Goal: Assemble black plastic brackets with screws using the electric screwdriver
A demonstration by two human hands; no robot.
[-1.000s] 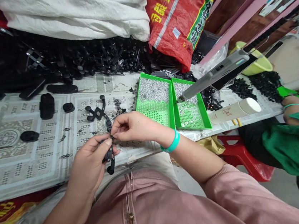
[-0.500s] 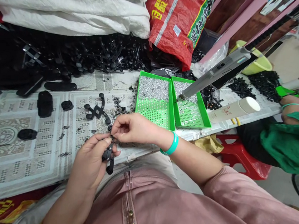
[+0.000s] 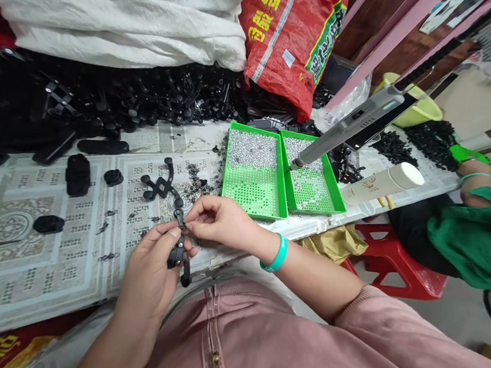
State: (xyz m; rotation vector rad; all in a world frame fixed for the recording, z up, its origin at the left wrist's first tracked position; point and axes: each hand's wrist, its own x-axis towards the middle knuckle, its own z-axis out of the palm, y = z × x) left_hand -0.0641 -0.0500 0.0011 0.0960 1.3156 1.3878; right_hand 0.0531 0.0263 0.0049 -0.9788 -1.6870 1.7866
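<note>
My left hand [image 3: 155,256] is closed round a black jointed plastic bracket [image 3: 178,253], whose arms stick out above and below the fingers. At the bracket's upper part, the thumb and fingertips of my right hand [image 3: 217,221] are pinched together; whether a small piece sits between them is hidden. Just beyond my hands, a similar black X-shaped bracket [image 3: 162,186] lies on the patterned table cover [image 3: 92,208]. Two green perforated trays [image 3: 255,200] stand to the right, their far halves filled with small silvery screws [image 3: 253,149].
A grey electric screwdriver [image 3: 345,124] hangs slanted over the right tray. Black parts [image 3: 185,94] are heaped along the back below a white sack [image 3: 135,18] and a red sack [image 3: 283,46]. A white bottle [image 3: 383,182] lies at right, near a co-worker's green sleeve [image 3: 483,235].
My right hand has shifted slightly down, its fingertips still at the bracket. More of the bracket's upper end shows now. The view has tilted a little.
</note>
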